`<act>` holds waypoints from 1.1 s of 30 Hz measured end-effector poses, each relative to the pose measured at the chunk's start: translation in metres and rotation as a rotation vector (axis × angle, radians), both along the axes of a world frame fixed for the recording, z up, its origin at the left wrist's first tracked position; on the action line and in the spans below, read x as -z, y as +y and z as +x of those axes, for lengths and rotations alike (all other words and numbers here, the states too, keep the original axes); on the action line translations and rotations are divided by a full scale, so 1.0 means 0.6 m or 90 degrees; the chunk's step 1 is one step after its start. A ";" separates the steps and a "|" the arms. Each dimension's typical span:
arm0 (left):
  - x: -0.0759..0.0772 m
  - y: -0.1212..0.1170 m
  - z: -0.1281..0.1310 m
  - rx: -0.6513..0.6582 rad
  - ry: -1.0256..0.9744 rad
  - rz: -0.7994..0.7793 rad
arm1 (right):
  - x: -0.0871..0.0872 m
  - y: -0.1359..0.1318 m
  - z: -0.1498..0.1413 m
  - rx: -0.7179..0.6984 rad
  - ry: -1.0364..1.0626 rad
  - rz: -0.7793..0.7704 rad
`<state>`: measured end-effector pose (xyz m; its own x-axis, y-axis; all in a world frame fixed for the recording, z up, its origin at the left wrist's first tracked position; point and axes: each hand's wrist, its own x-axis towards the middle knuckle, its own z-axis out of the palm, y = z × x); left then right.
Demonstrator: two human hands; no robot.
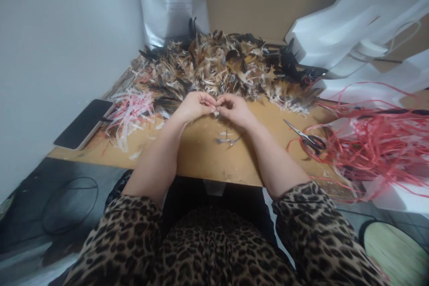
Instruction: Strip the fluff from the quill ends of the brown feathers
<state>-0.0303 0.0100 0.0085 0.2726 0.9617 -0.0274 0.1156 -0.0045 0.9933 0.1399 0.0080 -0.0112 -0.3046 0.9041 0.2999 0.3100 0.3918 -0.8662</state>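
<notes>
Item: 1 pr. hands, L. hand [192, 108] & R. hand [237, 110], fingertips together low over worktop [208, 161], about a pale tuft [216, 113]; whether pinched, I can't tell. Item: feather pile [217, 60], brn./blk./wht., directly beyond both hands, near edge just past knuckles, long axis L–R across worktop; neither hand appreciably nearer. Item: scissors [314, 143], right of R. hand, nr. red strand tangle [375, 147]. Item: phone [83, 125], far left, beside pink/wht. strips [134, 109].

Ngl, a messy heap of brown, black and cream feathers [217, 65] sprawled across the table [214, 161], with one small, pale fluffy tuft [216, 113] mostly hidden in front.
</notes>
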 end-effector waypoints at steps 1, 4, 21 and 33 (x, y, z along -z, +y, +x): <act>0.001 0.000 0.001 -0.004 0.004 0.015 | 0.001 -0.001 -0.001 -0.005 0.014 -0.032; 0.004 0.000 0.002 -0.015 0.037 0.076 | 0.006 -0.002 -0.004 -0.036 0.073 -0.105; 0.005 -0.006 0.006 -0.006 0.159 0.240 | 0.010 0.010 0.003 0.003 0.178 -0.304; -0.007 -0.013 0.010 0.038 0.214 0.289 | 0.003 0.009 0.011 -0.044 0.074 -0.234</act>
